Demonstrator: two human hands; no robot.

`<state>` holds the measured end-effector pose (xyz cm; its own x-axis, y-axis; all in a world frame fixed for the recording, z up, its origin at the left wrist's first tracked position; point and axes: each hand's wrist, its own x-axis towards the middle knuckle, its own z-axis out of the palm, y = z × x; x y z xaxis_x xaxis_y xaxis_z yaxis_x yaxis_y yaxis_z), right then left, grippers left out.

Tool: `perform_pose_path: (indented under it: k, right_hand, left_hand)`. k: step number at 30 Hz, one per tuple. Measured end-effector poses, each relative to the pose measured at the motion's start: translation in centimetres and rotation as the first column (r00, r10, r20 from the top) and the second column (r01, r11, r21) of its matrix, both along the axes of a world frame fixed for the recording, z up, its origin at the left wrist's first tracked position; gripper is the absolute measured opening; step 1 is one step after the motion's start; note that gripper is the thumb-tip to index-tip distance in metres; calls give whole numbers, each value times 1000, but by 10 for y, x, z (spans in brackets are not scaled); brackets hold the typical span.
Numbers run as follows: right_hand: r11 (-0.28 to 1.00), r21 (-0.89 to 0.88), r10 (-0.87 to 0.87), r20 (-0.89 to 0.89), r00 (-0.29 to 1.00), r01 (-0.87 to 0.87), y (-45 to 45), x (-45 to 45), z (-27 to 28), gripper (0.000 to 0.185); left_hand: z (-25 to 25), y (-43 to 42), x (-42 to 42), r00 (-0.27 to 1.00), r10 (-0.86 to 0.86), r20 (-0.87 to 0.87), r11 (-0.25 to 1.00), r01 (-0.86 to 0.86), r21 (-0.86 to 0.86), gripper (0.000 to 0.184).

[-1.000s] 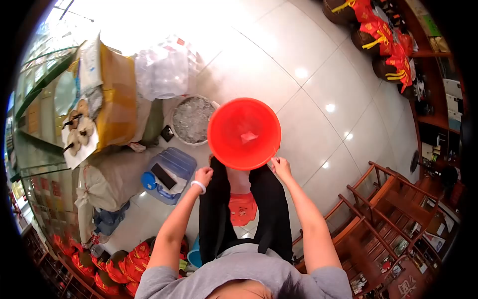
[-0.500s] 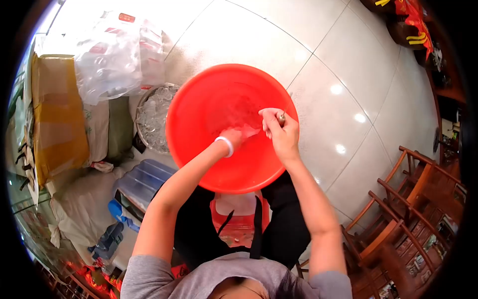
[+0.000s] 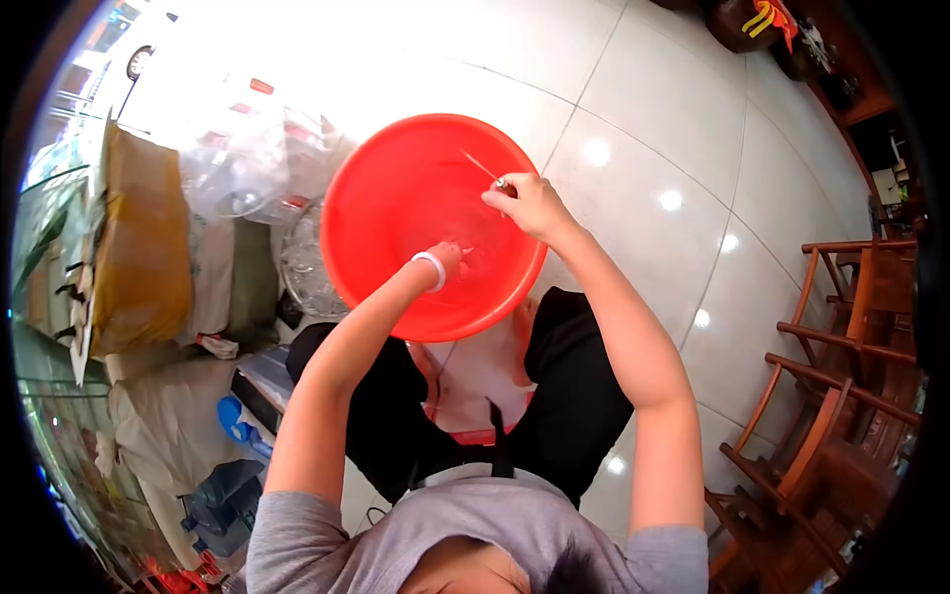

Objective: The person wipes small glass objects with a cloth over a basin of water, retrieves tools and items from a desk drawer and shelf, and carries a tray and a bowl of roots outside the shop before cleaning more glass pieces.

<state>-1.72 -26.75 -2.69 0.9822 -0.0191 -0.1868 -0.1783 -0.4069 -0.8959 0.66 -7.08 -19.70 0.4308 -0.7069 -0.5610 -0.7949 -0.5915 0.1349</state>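
A large red plastic basin (image 3: 391, 163) stands on the floor in front of my knees. My left hand (image 3: 450, 259), with a white bracelet at the wrist, reaches down inside it near the bottom. Its fingers are closed around something small and reddish that I cannot make out. Over the basin's right rim my right hand (image 3: 529, 205) is wrapped round the handle of a thin-rod tool (image 3: 479, 164). The slender rod points up and left across the basin; the tool's exact kind is unclear.
Clear plastic bags (image 3: 237, 168) and a round container of transparent items (image 3: 309, 262) sit left of the basin. Beyond them is a taped cardboard box (image 3: 143, 247). Wooden chairs (image 3: 831, 366) stand at the right on the tiled floor (image 3: 663, 158).
My right hand has moved up and left, away from my left hand, and the tool's rod now shows clearly. My left hand has moved slightly left within the basin. The whole view has shifted.
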Motion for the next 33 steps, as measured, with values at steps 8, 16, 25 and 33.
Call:
perform_pose_path:
  k: [8,16,25,33]
  right_hand:
    - [952,-305,-1,119,993,38,30,-13,-30,26]
    - [959,264,106,-7,994,-101,94,-30,-58,18]
    - [974,130,-182,-46,982,186,95,-11,-57,20]
    - [696,694,-98,-163,982,184,94,-10,2,19]
  left_hand:
    - [113,32,-14,904,412,-112,832,-424,-357,21]
    - [183,40,-25,694,543,-473,416,-712,-566,20]
    - [102,68,-10,317,535,-783,-114,-891,-439,18]
    - [67,36,-18,499,461,-734,154,-859,-488,45]
